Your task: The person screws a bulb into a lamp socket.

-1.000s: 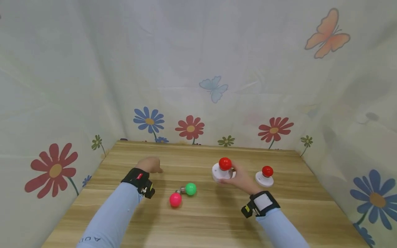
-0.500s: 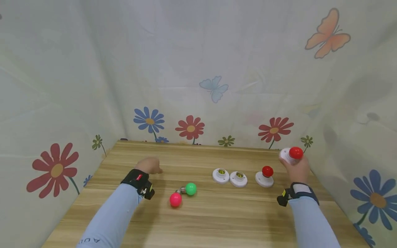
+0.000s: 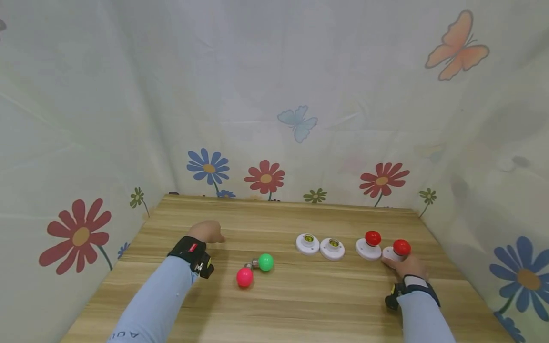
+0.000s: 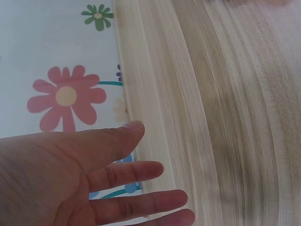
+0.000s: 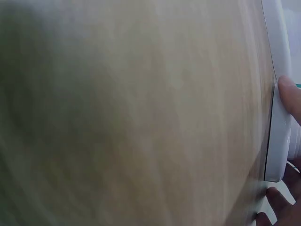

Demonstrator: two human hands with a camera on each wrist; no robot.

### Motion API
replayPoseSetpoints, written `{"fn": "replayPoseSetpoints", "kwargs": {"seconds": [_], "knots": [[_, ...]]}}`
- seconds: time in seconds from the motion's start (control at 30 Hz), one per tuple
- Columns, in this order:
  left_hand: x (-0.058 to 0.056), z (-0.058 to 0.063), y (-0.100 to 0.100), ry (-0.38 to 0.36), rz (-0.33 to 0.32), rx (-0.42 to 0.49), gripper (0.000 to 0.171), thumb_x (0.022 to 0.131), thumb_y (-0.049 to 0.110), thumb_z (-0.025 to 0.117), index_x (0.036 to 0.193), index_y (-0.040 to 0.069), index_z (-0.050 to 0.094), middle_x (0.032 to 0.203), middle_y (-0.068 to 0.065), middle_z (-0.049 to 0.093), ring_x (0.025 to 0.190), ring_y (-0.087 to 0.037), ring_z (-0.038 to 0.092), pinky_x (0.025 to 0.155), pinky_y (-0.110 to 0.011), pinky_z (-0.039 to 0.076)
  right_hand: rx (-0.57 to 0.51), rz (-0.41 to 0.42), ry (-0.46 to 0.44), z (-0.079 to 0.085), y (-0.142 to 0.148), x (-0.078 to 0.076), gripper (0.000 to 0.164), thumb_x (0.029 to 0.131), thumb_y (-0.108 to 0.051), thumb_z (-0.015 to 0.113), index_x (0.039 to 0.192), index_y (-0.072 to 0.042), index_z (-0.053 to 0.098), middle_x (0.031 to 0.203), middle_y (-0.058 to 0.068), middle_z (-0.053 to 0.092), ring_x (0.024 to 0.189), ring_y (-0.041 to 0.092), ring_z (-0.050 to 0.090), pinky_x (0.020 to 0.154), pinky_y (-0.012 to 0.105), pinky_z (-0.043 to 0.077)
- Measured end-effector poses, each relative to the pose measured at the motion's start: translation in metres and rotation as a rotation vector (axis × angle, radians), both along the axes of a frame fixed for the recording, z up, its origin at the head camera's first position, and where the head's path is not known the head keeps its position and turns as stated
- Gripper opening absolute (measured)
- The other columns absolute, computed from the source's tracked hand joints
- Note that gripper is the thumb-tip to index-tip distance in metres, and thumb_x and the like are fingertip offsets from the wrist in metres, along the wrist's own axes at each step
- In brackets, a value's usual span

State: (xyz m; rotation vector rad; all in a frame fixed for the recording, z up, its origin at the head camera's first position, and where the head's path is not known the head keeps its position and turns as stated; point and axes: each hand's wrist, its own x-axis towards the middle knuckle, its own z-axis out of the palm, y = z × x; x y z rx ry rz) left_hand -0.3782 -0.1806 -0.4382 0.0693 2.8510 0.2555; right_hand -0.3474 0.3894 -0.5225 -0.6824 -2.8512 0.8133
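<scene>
In the head view my right hand (image 3: 412,267) grips the white base of a round lamp holder (image 3: 389,255) that carries a red bulb (image 3: 401,247). In the right wrist view the thumb lies on the rim of that base (image 5: 279,141), which sits at the table surface; most of the hand is cut off. Just to its left stands another white holder (image 3: 367,249) with a red bulb (image 3: 373,237). My left hand (image 3: 207,232) hovers over the left of the table and holds nothing. Its fingers (image 4: 136,207) are relaxed and spread in the left wrist view.
Two white lamp holders (image 3: 307,245) (image 3: 332,249) with bare sockets stand side by side at mid-table. A green bulb (image 3: 266,262) and a pink bulb (image 3: 245,277) lie nearer, their metal caps close together. Flowered curtain walls (image 3: 274,95) border the wooden table (image 3: 300,305).
My right hand has carried the holder with its red bulb rightward from above the two bare sockets, then lowered it to the row's right end. The left hand has stayed in place.
</scene>
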Motion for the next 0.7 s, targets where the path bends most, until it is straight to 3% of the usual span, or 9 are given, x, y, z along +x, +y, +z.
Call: {"fn": "replayPoseSetpoints", "kwargs": {"seconds": [0.2, 0.27, 0.37, 0.5, 0.6, 0.7], "knots": [[0.003, 0.002, 0.001, -0.01, 0.024, 0.014, 0.034, 0.088, 0.033, 0.068, 0.098, 0.001, 0.071, 0.09, -0.007, 0.066, 0.081, -0.023, 0.058, 0.08, -0.044, 0.051, -0.084, 0.045, -0.037, -0.003, 0.006, -0.002, 0.115, 0.068, -0.073, 0.07, 0.131, 0.017, 0.038, 0.127, 0.042, 0.044, 0.111, 0.053, 0.044, 0.096, 0.062, 0.037], [0.004, 0.002, 0.002, -0.016, 0.032, 0.016, 0.034, 0.088, 0.034, 0.068, 0.1, 0.002, 0.071, 0.09, -0.007, 0.066, 0.081, -0.023, 0.058, 0.081, -0.044, 0.051, -0.168, 0.043, -0.052, 0.005, 0.005, -0.001, 0.119, 0.071, -0.075, 0.065, 0.138, 0.016, 0.027, 0.137, 0.042, 0.035, 0.12, 0.055, 0.036, 0.102, 0.065, 0.031], [0.006, 0.005, 0.003, -0.025, 0.038, 0.018, 0.034, 0.088, 0.034, 0.068, 0.098, 0.002, 0.071, 0.089, -0.006, 0.066, 0.081, -0.023, 0.058, 0.08, -0.044, 0.051, -0.301, -0.008, 0.009, 0.028, -0.001, -0.002, 0.113, 0.083, -0.068, 0.056, 0.147, 0.011, 0.007, 0.147, 0.04, 0.019, 0.132, 0.056, 0.024, 0.11, 0.066, 0.021], [0.007, 0.008, 0.004, -0.024, 0.033, 0.014, 0.033, 0.088, 0.034, 0.068, 0.097, 0.002, 0.071, 0.091, -0.007, 0.067, 0.081, -0.023, 0.058, 0.079, -0.044, 0.051, -0.363, -0.061, 0.38, 0.071, -0.019, -0.009, 0.095, 0.093, -0.053, 0.052, 0.153, 0.001, 0.003, 0.157, 0.029, 0.014, 0.143, 0.046, 0.017, 0.116, 0.058, 0.014], [0.006, 0.008, 0.005, -0.013, 0.02, 0.007, 0.032, 0.088, 0.034, 0.068, 0.097, 0.003, 0.071, 0.092, -0.006, 0.067, 0.081, -0.022, 0.059, 0.078, -0.043, 0.051, -0.277, 0.012, 0.651, 0.107, -0.043, -0.011, 0.077, 0.096, -0.041, 0.055, 0.153, -0.007, 0.017, 0.158, 0.019, 0.023, 0.145, 0.038, 0.021, 0.118, 0.053, 0.017], [0.006, 0.008, 0.006, -0.007, 0.007, 0.004, 0.031, 0.088, 0.034, 0.068, 0.095, 0.004, 0.071, 0.089, -0.005, 0.066, 0.079, -0.022, 0.058, 0.077, -0.043, 0.051, -0.147, 0.153, 0.789, 0.139, -0.074, -0.009, 0.062, 0.096, -0.03, 0.057, 0.147, -0.006, 0.033, 0.15, 0.018, 0.038, 0.138, 0.036, 0.033, 0.115, 0.052, 0.025]]}}
